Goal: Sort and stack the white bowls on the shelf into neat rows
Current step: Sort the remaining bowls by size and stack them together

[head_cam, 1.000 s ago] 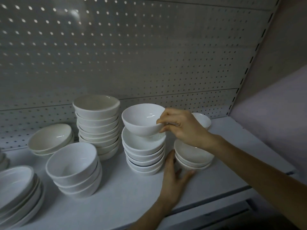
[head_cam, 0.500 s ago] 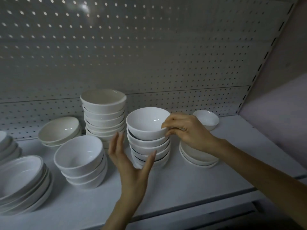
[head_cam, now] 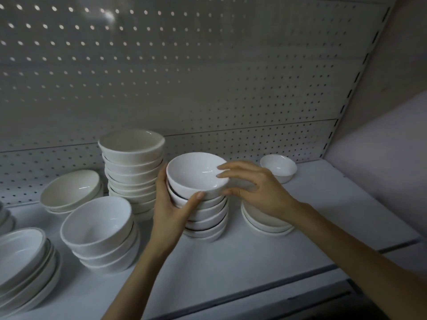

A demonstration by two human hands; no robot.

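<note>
**Left hand closes on the middle stack as the right lets go**

At 8 o'clock, a stack of wide shallow bowls [head_cam: 22, 257] sits at the shelf's [head_cam: 231, 262] front left edge. Behind it, at 9 o'clock, lies a low pair of shallow bowls [head_cam: 71, 190]. Just right, a short stack of deep bowls [head_cam: 99, 229] stands in front of the tall stack of bowls [head_cam: 131, 167], which rises against the pegboard back panel [head_cam: 184, 65].

The left hand [head_cam: 171, 211], which half a second ago hovered open in front of the shelf, now presses against the left side of the middle stack of bowls [head_cam: 205, 215] at the centre; its fingers [head_cam: 161, 181] reach round the far side and the thumb lies on the near wall of the top bowl [head_cam: 196, 174], grasping it. That bowl sits nested on the stack, tilted slightly.

The right hand [head_cam: 251, 190], earlier pinching this bowl's right rim, now has its fingers spread and released, the tips just over the rim at 3 o'clock of the bowl; whether they touch it cannot be told. Beneath the right wrist stands a low stack of bowls [head_cam: 265, 225], and at 2 o'clock a single small bowl [head_cam: 278, 167] rests near the back panel.
</note>
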